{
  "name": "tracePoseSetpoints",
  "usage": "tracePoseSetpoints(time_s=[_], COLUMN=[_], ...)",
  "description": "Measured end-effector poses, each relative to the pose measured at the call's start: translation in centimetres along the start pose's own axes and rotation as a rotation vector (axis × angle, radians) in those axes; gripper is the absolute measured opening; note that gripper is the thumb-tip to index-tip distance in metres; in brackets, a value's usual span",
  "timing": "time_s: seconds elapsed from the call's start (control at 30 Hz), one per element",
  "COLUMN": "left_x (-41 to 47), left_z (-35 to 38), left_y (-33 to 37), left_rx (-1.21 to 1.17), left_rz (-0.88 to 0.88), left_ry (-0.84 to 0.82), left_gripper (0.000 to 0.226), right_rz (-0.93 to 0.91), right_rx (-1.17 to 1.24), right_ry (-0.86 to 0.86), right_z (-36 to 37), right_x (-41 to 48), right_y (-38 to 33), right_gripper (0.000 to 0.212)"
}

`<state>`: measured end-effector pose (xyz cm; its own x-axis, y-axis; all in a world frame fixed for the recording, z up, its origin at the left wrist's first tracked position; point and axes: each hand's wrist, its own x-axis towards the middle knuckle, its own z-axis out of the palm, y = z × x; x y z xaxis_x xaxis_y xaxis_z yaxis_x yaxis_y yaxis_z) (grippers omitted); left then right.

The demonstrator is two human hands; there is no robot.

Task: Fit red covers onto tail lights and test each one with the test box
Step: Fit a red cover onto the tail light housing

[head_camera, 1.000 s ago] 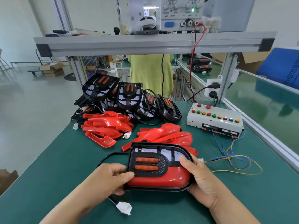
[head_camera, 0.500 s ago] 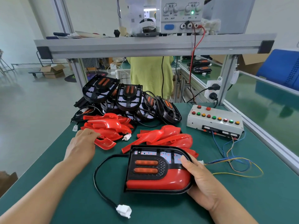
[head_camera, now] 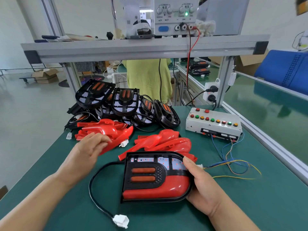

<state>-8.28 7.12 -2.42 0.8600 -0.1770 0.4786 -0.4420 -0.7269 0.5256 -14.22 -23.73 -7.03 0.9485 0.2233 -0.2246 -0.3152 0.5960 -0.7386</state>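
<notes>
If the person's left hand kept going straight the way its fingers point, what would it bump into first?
The left hand points up and to the right, and its fingers already reach the left pile of red covers. That pile comes first; behind it is probably the stack of black tail lights, though depth is unclear.

The worktop [head_camera: 250,205] was covered in a green mat. A tail light [head_camera: 155,177] lay flat on it at the near middle, its black cable [head_camera: 95,194] curling left to a white plug [head_camera: 121,221]. Behind it lay two heaps of red covers, one on the left [head_camera: 108,130] and one nearer the middle [head_camera: 166,140]. A stack of black tail lights [head_camera: 123,104] stood at the far edge. The test box [head_camera: 214,124] sat at the far right, its coloured wires [head_camera: 233,164] trailing across the mat.
</notes>
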Motion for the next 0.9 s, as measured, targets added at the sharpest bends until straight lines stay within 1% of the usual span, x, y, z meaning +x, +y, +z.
tracePoseSetpoints(time_s=[0.1, 0.17, 0.23, 0.3, 0.43, 0.5, 0.57, 0.67, 0.7, 0.77, 0.83, 0.9], left_x=[0.6, 1.0, 1.2, 1.3, 1.4, 1.4, 1.3, 1.1, 1.1, 1.2, 1.1, 0.6], left_z=[0.4, 1.0, 1.7, 2.6, 4.6, 5.6, 6.4, 7.4, 7.4, 7.0, 6.1, 5.3], left_y=[3.9, 5.8, 7.2, 8.3, 10.1, 10.7, 11.3, 11.8, 11.9, 11.7, 10.7, 9.4], left_rx=[-0.132, -0.180, -0.217, -0.207, -0.080, 0.019, 0.095, 0.233, 0.244, 0.163, 0.044, -0.014], left_rz=[0.025, 0.008, -0.018, -0.013, 0.036, 0.067, 0.116, 0.207, 0.254, 0.321, 0.314, 0.299], left_ry=[-0.041, -0.113, -0.192, -0.206, -0.136, -0.098, -0.096, -0.158, -0.144, -0.090, -0.085, -0.171], left_gripper=[0.031, 0.032, 0.035, 0.033, 0.019, 0.016, 0.021, 0.031, 0.028, 0.015, 0.023, 0.030], right_rz=[0.003, -0.001, -0.004, -0.006, -0.008, -0.017, -0.039, -0.081, -0.087, -0.095, -0.104, -0.099], right_rx=[-0.009, -0.021, -0.025, -0.025, -0.057, -0.077, -0.091, -0.113, -0.117, -0.127, -0.132, -0.124], right_ry=[0.013, 0.018, 0.021, 0.026, 0.004, -0.016, -0.034, -0.025, -0.014, -0.004, 0.004, 0.007], right_z=[0.0, 0.0, 0.1, 0.2, 0.4, 0.5, 0.4, 0.2, 0.2, 0.2, 0.3, 0.4], right_x=[0.0, -0.1, -0.1, -0.1, -0.3, -0.5, -0.6, -0.4, -0.4, -0.3, -0.4, -0.4], right_y=[0.0, 0.0, 0.0, 0.0, -0.2, -0.2, -0.2, 0.0, 0.0, 0.1, 0.0, 0.1], right_gripper=[0.051, 0.051, 0.052, 0.052, 0.048, 0.049, 0.049, 0.055, 0.057, 0.056, 0.054, 0.055])
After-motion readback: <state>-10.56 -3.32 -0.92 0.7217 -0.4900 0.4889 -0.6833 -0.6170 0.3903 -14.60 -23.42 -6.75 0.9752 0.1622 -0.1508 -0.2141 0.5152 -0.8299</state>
